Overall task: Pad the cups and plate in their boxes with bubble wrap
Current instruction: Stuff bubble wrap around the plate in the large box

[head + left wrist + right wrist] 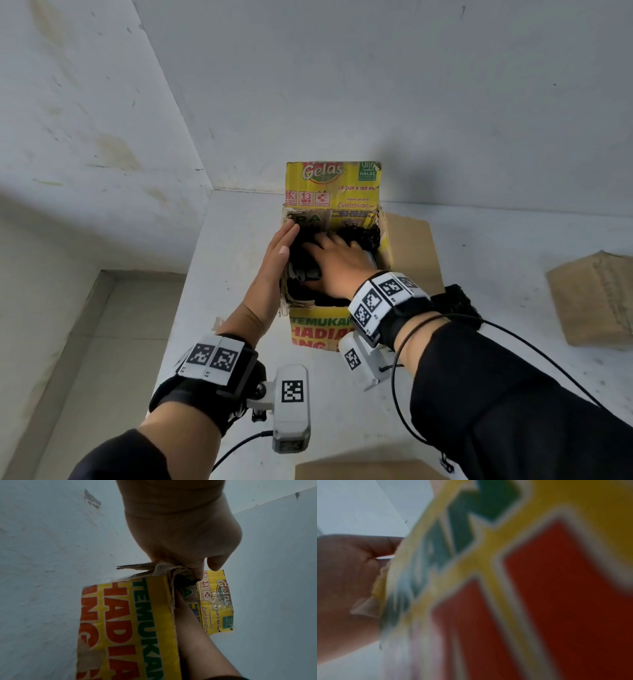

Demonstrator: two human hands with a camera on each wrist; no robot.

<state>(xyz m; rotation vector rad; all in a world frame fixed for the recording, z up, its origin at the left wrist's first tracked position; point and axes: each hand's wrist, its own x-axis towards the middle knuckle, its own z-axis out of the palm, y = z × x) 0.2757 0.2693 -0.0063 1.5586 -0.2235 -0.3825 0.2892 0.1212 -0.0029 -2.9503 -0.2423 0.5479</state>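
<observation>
**Both hands at the open yellow carton**

Flat and straight-fingered, the left hand (274, 263) lies along the left rim of the yellow carton (320, 334), palm against the torn cardboard edge and thumb tip just inside the opening; it pinches nothing. The right hand (337, 262) reaches down into the carton from the near side, fingers spread and pressing on the black bubble wrap (363, 236) that fills the interior. Whether those fingers curl round the wrap cannot be told. A small pale object shows beneath the right palm, too hidden to identify. The carton stands upright on the white shelf (239, 240), its far flap (334, 185) raised against the wall and its right flap (411, 246) folded flat outward. Right of the carton, well apart, lies a folded brown paper sheet (596, 301). The right wrist view shows only the blurred printed front of the carton (539, 588).
</observation>
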